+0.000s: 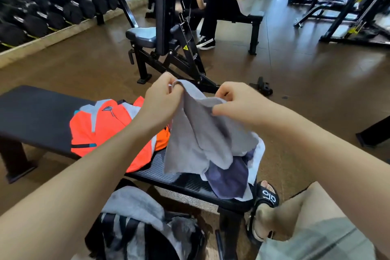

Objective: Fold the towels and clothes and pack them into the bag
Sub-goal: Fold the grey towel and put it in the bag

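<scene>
1. A bag (147,236) sits open on the floor at the bench's near edge, a grey cloth (135,202) lying across its mouth.
2. Both hands hold a grey towel (200,133) above the black bench (38,116): the left hand (160,101) pinches one upper corner, the right hand (236,101) grips the upper edge beside it.
3. The towel hangs long axis downward, its lower end draping onto a heap of dark blue and white clothes (230,177) at the bench's right end.
4. An orange jersey (101,131) lies spread mid-bench.
5. Beyond, two people sit on a gym bench (251,20) among weight machines.
</scene>
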A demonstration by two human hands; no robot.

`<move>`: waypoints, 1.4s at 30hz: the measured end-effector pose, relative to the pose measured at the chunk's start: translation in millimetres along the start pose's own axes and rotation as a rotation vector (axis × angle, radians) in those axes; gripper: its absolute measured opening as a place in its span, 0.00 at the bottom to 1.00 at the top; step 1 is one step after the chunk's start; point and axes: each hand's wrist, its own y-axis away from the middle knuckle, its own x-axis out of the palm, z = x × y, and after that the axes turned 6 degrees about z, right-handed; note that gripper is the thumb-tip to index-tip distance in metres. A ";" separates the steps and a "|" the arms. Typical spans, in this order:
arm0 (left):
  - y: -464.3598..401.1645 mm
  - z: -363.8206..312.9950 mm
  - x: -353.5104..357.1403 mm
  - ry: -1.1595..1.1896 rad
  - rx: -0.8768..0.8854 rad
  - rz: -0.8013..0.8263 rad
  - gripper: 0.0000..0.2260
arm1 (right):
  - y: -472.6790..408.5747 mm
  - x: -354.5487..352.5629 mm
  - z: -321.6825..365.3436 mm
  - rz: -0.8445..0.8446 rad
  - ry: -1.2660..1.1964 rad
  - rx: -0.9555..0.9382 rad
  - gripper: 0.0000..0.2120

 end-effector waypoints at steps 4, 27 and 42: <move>3.4 -14.8 9.3 -0.044 0.108 0.019 0.06 | -3.0 15.4 11.4 0.039 -0.370 0.063 0.04; 47.1 31.6 37.7 0.039 0.252 0.406 0.19 | -15.4 2.1 9.7 -0.545 -0.612 -0.120 0.13; 11.4 39.3 -29.4 -0.209 0.353 0.181 0.17 | -24.1 -21.7 -23.6 -0.695 -0.478 0.023 0.04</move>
